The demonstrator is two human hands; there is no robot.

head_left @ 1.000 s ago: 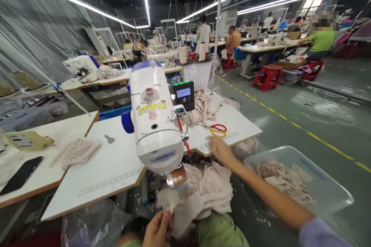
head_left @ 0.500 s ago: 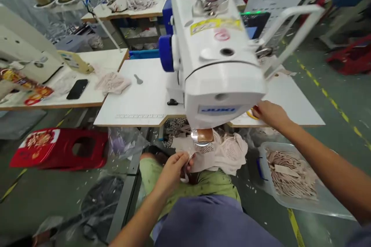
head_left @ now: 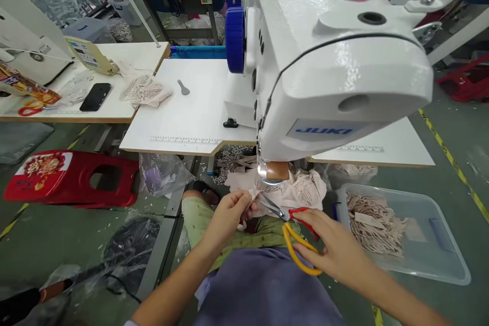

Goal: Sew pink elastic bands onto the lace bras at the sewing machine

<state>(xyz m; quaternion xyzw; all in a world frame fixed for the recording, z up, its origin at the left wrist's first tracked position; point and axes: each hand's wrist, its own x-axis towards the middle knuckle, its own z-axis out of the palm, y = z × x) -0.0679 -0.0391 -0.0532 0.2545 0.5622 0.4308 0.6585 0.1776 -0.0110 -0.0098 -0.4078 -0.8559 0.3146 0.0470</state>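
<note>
My left hand (head_left: 230, 212) pinches an edge of pale pink fabric (head_left: 280, 193) in front of the sewing machine. My right hand (head_left: 331, 242) grips a pair of scissors (head_left: 281, 214) with one red and one yellow handle loop. Their blades are apart and point at the fabric beside my left fingertips. Whether the blades touch the cloth I cannot tell. More of the fabric lies bunched under the brown and metal end of the white sewing machine (head_left: 324, 76), above my lap.
White table tops (head_left: 183, 112) flank the machine. At right a clear plastic bin (head_left: 431, 234) holds bundled pink strips. A red stool (head_left: 76, 178) lies at left on the floor. On the left table are a phone (head_left: 96, 97) and a pale fabric piece (head_left: 147, 90).
My right hand has come from the right table edge to the fabric with the scissors. My left hand keeps its pinch. The view has shifted closer to the machine.
</note>
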